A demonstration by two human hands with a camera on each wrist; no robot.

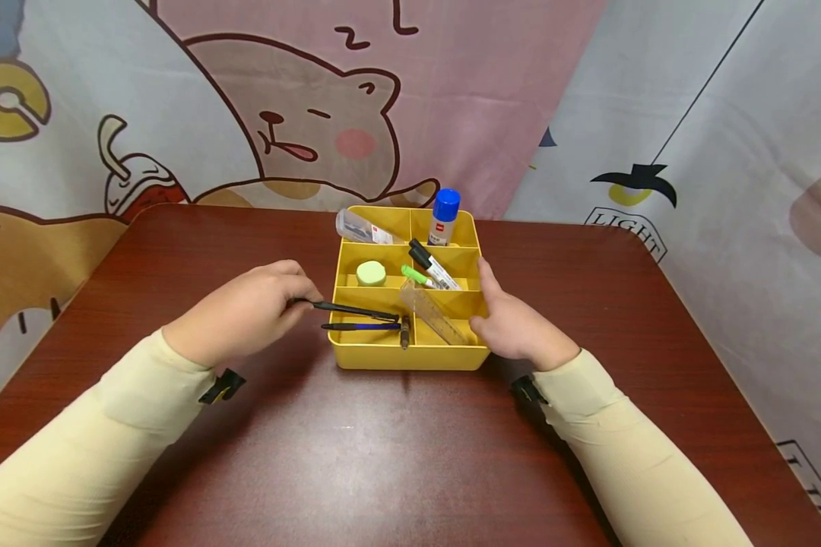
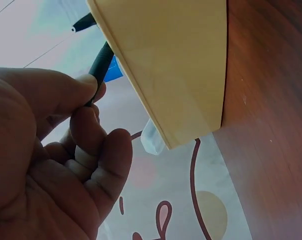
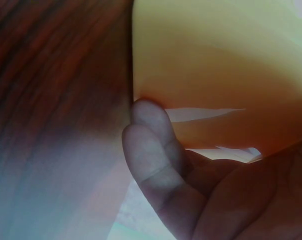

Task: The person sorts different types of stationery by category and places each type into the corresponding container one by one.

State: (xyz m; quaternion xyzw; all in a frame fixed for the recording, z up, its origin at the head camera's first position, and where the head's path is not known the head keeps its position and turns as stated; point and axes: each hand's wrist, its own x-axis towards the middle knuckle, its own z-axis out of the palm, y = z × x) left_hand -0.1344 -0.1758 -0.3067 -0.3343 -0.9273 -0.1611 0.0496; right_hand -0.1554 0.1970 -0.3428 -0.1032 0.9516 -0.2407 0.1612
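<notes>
My left hand (image 1: 256, 311) pinches one end of a black pen (image 1: 356, 310) between thumb and fingertips. In the head view the pen reaches over the front left compartment of a yellow divided box (image 1: 376, 357); in the left wrist view it shows beside the rim. A blue and black pen (image 1: 362, 327) lies just below it, its end sticking out past the left rim. My right hand (image 1: 523, 323) holds the box's right wall, thumb over the rim, fingers along the outside. A clear ruler (image 1: 434, 315) leans in the front right compartment.
The box's other compartments hold a blue-capped glue stick (image 1: 443, 216), black-capped markers (image 1: 438, 270), a green-capped pen (image 1: 417, 275), a pale green round object (image 1: 371, 273) and a clear plastic container (image 1: 362, 228). A small dark brown piece (image 1: 405, 333) sits at the front divider.
</notes>
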